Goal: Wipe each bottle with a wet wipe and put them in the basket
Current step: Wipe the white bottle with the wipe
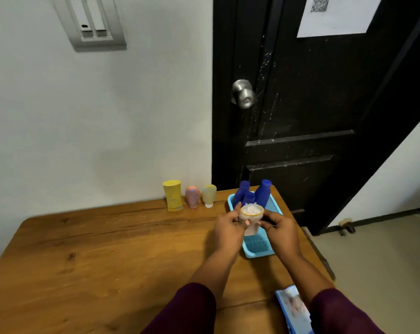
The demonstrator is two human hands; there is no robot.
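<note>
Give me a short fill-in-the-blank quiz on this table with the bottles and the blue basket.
1. The basket holds ___ blue bottles.
2. The leftmost bottle by the wall is ___.
3. The beige bottle is held by the left hand and the ___ hand.
Missing words: three; yellow; right.

I am holding a beige bottle (250, 224) with a pale flip cap, its top tilting toward me, between my left hand (228, 231) and right hand (280, 233), right of centre in the frame, over the light blue mesh basket (259, 248). Three dark blue bottles (264, 192) are standing upright at the basket's far end. Left of the basket, a yellow bottle (172, 195), a pink bottle (192, 196) and a pale green tube (209, 195) are standing in a row
</note>
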